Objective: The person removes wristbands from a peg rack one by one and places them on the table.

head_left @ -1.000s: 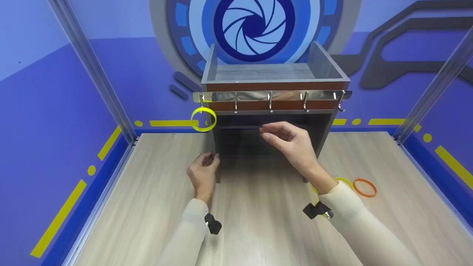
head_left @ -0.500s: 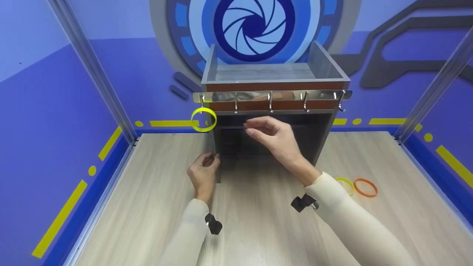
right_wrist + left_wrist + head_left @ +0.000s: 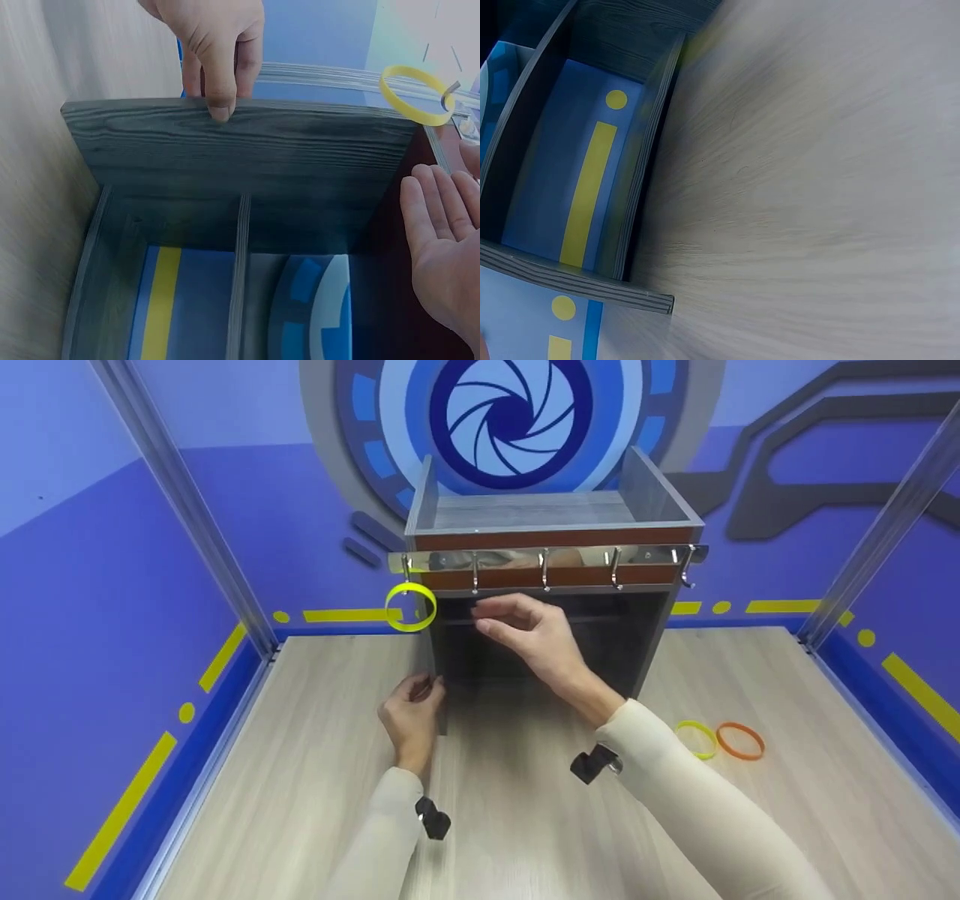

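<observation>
In the head view my left hand (image 3: 411,718) is at the lower left of a grey wooden shelf unit (image 3: 649,630). The right wrist view shows that left hand (image 3: 217,45) pinching the edge of the side panel (image 3: 247,142), thumb on the inner face and fingers outside. My right hand (image 3: 536,637) is raised before the unit's dark opening, below the hook rail (image 3: 517,558). Its fingers are gently bent and nothing shows between them and the thumb. A yellow wristband (image 3: 411,607) hangs from the leftmost hook, to the left of my right hand.
A yellow-green wristband (image 3: 697,739) and an orange wristband (image 3: 740,741) lie on the wooden tabletop (image 3: 510,825) at the right. The rail's other hooks carry nothing. Blue patterned walls (image 3: 247,510) with metal posts stand around the table.
My right hand has moved left across the front of the unit, uncovering the yellow-green wristband on the table. My left hand stays at the panel. The view has tilted slightly.
</observation>
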`<state>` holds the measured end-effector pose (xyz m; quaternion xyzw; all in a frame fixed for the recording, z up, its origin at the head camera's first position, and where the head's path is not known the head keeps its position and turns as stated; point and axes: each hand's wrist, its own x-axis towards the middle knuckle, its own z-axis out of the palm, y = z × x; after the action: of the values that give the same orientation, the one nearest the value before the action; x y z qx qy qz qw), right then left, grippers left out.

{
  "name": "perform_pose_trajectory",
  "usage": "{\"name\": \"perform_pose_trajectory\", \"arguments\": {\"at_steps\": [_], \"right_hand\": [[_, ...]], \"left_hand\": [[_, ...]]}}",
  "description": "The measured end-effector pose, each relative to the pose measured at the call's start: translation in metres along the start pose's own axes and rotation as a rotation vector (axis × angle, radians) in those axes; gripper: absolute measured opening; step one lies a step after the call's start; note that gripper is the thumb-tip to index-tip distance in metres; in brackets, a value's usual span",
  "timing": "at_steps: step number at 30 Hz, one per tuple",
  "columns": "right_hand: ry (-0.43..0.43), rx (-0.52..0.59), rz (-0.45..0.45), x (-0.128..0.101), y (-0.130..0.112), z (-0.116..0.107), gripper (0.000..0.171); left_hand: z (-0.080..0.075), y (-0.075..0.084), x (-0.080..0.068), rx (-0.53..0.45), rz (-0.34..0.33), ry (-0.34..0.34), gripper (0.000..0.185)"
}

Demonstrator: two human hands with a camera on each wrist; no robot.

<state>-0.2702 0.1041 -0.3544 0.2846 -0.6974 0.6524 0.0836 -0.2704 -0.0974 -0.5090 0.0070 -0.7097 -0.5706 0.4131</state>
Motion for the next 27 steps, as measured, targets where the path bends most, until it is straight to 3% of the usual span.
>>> {"name": "perform_pose_trajectory", "arguments": {"at_steps": [14,20,27], "right_hand": [[0.010,0.137,0.067,0.014,0.002,0.026,0.033],[0.032,0.121,0.075,0.017,0.003,0.036,0.032],[0.081,0.104,0.060,0.020,0.001,0.051,0.034]], "left_hand": [[-0.001,0.001,-0.001,0.027,-0.041,0.000,0.012],[-0.002,0.002,-0.002,0.044,0.001,-0.005,0.011],[-0.002,0.002,-0.001,0.053,-0.007,-0.016,0.013]]}}
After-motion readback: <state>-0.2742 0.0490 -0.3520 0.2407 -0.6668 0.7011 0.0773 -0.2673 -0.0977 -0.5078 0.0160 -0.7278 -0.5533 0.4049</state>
